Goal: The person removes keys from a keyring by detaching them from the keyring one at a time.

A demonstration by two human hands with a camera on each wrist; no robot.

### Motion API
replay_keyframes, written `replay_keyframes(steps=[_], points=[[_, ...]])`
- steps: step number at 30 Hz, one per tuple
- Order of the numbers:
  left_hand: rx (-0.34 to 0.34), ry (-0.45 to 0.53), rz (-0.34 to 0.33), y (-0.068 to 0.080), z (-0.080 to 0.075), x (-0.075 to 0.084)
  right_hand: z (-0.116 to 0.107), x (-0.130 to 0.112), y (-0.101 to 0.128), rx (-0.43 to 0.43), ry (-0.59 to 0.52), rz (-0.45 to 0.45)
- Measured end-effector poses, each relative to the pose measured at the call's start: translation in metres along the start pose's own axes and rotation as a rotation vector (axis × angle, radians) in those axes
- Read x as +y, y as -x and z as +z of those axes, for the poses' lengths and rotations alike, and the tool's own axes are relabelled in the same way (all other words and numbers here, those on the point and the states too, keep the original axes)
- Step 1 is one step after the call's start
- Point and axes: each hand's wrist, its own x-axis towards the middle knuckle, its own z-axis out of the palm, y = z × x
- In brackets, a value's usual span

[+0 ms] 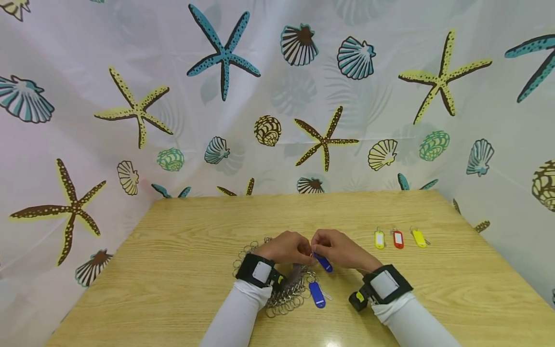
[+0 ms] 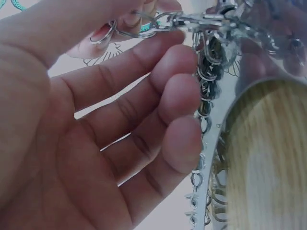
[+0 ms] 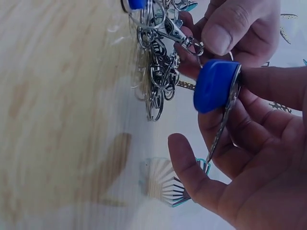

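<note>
Right fingers (image 3: 249,120) pinch a blue key tag (image 3: 212,87); left fingers (image 2: 178,98), curled just beside it, seemingly pinch a metal ring (image 2: 161,22).

The right wrist view crops one blue tag (image 3: 137,4)

Palm toward the camera, the left hand (image 2: 84,155) bends its fingers beside bunched metal rings (image 2: 205,74) and linked clasps (image 2: 192,20), though exactly what its thumb pinches up top is hard to tell, with shell-printed cloth (image 2: 104,53) behind and wood-grained counter (image 2: 268,158) at right
</note>
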Motion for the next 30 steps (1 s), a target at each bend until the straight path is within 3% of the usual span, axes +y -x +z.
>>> replay_keyframes(steps=[12, 21, 30], points=[[0.028, 0.024, 0.044, -0.002, 0.001, -0.004, 0.0, 0.001, -0.001, -0.003, -0.046, -0.037], [0.034, 0.014, 0.037, -0.002, 0.0, -0.003, -0.005, -0.033, 0.011, -0.001, -0.061, -0.025], [0.043, 0.015, 0.051, -0.001, 0.0, -0.002, 0.0, 0.0, 0.0, 0.001, -0.065, -0.028]])
